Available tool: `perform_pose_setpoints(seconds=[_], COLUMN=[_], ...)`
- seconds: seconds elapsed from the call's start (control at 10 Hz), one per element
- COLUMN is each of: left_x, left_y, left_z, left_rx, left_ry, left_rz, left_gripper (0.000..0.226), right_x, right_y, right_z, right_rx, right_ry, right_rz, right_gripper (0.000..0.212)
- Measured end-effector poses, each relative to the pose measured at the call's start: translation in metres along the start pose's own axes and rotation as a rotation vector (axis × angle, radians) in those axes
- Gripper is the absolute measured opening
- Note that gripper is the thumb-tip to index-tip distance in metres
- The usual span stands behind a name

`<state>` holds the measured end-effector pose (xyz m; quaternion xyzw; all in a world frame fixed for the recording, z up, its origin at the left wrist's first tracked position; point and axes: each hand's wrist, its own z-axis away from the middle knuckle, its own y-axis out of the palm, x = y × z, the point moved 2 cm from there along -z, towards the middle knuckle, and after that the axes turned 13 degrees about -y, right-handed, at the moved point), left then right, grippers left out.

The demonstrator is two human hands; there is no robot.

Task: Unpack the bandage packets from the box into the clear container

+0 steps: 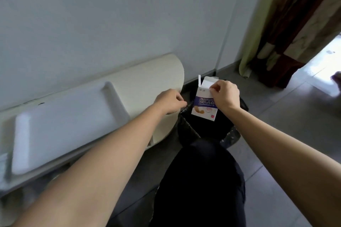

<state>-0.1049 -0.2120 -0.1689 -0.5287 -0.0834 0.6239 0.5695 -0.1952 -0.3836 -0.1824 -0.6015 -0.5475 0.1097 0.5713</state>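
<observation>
The bandage box (203, 105) is white with a purple band, and its top flaps stand open. My right hand (224, 96) grips its upper right side and holds it over a bin lined with a black bag (201, 129). My left hand (169, 100) hovers at the bin's left rim with fingers curled and fingertips together; I see nothing in it. No bandage packets show. A blurred clear edge (3, 164) at the far left may be the container.
A white tray (64, 120) lies on a cream table (166, 72) against the wall at left. My dark-clothed knee (201, 180) fills the lower middle. A patterned curtain (295, 24) hangs at right over a grey tiled floor.
</observation>
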Motion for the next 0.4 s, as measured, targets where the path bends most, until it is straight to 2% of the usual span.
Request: perform_pose_setpoints(seconds=[0.1,0.2,0.4], left_x=[0.005,0.011,0.040], left_y=[0.006,0.000,-0.044], left_z=[-0.001,0.001,0.008], left_rx=[-0.011,-0.049,-0.232], left_ry=[-0.014,-0.011,-0.039], left_rz=[-0.049,-0.050,-0.021], left_gripper=[0.015,0.017,0.017], right_x=[-0.023,-0.020,0.070], right_y=[0.014,0.030,0.041], right_z=[0.011,0.018,-0.001], right_rx=[0.158,0.352,0.503], right_ry=[0.093,0.086,-0.137], right_rz=[0.011,0.000,-0.333], right_gripper=[0.020,0.027,0.018])
